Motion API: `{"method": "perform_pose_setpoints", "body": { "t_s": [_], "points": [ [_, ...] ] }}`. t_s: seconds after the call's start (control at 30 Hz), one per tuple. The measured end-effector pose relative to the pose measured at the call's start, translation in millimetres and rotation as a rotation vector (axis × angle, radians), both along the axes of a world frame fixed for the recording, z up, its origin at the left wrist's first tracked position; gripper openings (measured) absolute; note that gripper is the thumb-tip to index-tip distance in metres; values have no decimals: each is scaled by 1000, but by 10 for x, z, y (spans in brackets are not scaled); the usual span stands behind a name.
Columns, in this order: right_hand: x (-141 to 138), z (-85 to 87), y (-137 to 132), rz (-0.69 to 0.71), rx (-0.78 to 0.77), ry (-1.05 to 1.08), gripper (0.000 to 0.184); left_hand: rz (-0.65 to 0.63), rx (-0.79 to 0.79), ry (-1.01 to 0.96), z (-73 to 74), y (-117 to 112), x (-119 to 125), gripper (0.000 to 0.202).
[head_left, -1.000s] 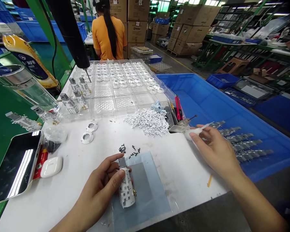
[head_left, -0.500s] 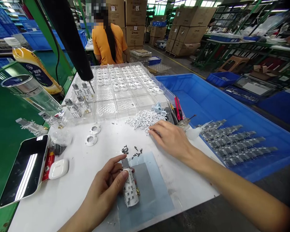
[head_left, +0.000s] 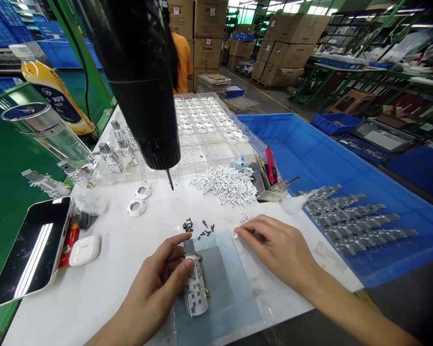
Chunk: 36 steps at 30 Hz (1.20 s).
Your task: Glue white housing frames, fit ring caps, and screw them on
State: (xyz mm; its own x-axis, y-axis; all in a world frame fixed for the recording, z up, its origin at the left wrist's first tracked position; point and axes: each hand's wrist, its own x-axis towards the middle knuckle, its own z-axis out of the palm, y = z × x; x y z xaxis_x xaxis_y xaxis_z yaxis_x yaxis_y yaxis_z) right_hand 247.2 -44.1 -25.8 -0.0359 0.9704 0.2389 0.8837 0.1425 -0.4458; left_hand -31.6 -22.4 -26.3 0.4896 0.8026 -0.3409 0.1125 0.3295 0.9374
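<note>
My left hand [head_left: 157, 283] is closed around a white cylindrical part [head_left: 197, 295] with slots and a grey block at its top end. The part lies tilted over a light blue sheet [head_left: 238, 302] with a grey patch. Thumb and index finger of my right hand [head_left: 277, 245] pinch a small white pin [head_left: 235, 235] just above the table. A few loose white pins [head_left: 244, 216] lie close by, and the large heap of white pins [head_left: 225, 185] is behind them. Small black screws [head_left: 188, 225] are scattered beyond the part.
A black electric screwdriver [head_left: 144, 110] hangs over the table, bit down. White rings [head_left: 136, 207] and several similar parts [head_left: 110, 158] stand at left, near a phone [head_left: 32, 250]. A compartment tray [head_left: 216, 151] is behind. At right, a blue bin [head_left: 285, 139] holds rows of finished-looking parts.
My right hand has come back from the heap toward me, with a small white pin between its fingertips. The screwdriver appears larger and further right. My left hand keeps its hold.
</note>
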Motion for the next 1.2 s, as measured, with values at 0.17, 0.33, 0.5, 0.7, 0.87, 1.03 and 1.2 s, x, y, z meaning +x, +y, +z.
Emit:
{"method": "perform_pose_setpoints", "body": {
  "t_s": [0.17,0.33,0.5,0.7,0.87,1.03,1.2],
  "points": [
    [81,-25,-323,97,-16,-44,27,23,-21,-3,7,2,8,49],
    [285,80,-259,353,-55,-6,32,86,-65,-25,30,-11,11,49],
    [329,88,-95,530,-150,-70,46,154,-158,-111,67,-3,13,56],
    [287,130,-141,416,-277,29,19,147,-163,-168,57,24,-4,58],
    [271,191,-115,328,-273,24,27,135,-178,-185,53,26,-11,54],
    [203,226,-150,347,-247,97,16,145,-169,-202,54,19,-12,52],
    [-141,315,-349,441,-169,379,13,100,-147,-219,14,12,-37,51]
  ]
}}
